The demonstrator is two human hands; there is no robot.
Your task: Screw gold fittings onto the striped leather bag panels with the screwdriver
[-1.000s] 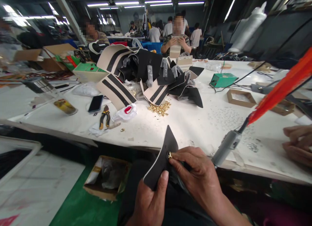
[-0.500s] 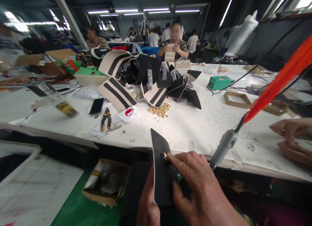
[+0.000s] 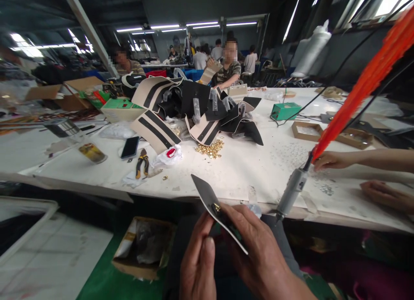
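A dark flat panel [image 3: 204, 192] with a pale edge is tilted between my two hands at the table's front edge. A small gold metal fitting [image 3: 216, 207] sits on its dark face. My left hand [image 3: 199, 261] grips the panel from the left and below, thumb up. On the other side, my right hand [image 3: 258, 248] holds it, with fingertips close to the fitting. Beyond the hands lies a heap of gold fittings [image 3: 210, 149], in front of a pile of black and beige panels [image 3: 196, 97].
Pliers [image 3: 142, 164], a phone [image 3: 130, 147] and a jar [image 3: 92, 152] lie left on the table [image 3: 181, 183]. A grey tool [image 3: 293, 192] hangs on an orange cord at right. Beside it is a co-worker's hand [image 3: 333, 160]. A carton [image 3: 142, 248] stands below.
The panel has turned and tilted, showing its pale edge across my right hand. The co-worker's hand at right has reached left behind the grey tool. The person across has lowered one arm.
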